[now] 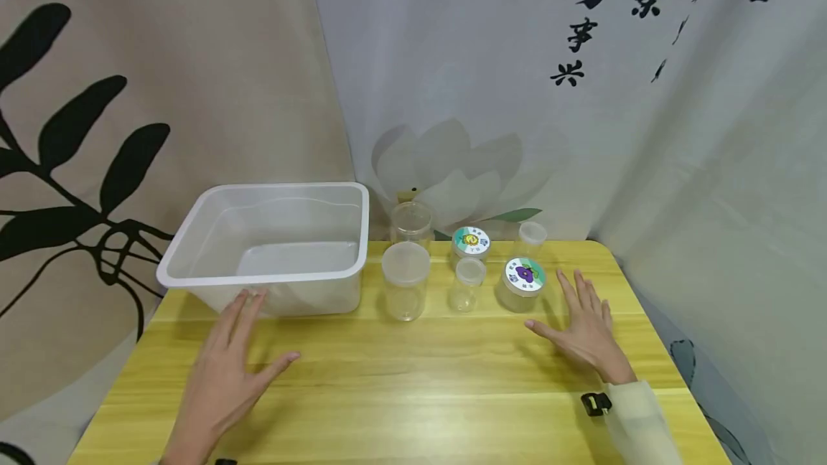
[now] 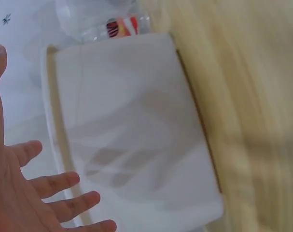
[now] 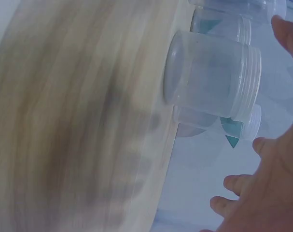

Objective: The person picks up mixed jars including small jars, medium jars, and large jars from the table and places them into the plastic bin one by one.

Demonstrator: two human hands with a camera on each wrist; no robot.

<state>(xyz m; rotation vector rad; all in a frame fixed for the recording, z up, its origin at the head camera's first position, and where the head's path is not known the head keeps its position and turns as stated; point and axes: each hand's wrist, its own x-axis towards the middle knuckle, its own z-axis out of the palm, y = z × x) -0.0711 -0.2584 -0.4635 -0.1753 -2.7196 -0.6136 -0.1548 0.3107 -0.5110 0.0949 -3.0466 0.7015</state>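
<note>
My left hand (image 1: 222, 372), fingers straight and spread, is at the front wall of a white plastic bin (image 1: 323, 296); contact cannot be told. In the left wrist view its shadow falls across that bin (image 2: 151, 121). My right hand (image 1: 584, 329) is spread and holds nothing. It is just right of a clear jar (image 1: 517, 300) whose lid bears a purple fruit label. From the right wrist, the fingers appear beside this jar (image 3: 214, 72), apart from it. Left of it stand a small clear jar (image 1: 464, 296) and a taller clear jar (image 1: 405, 293) with a frosted lid.
Behind these stand another tall jar (image 1: 411, 217), a jar with a yellow-and-teal lid label (image 1: 471, 241) and a small jar (image 1: 532, 234). All rest on the wooden table (image 1: 400, 393). A printed curtain (image 1: 478, 77) hangs along the back edge.
</note>
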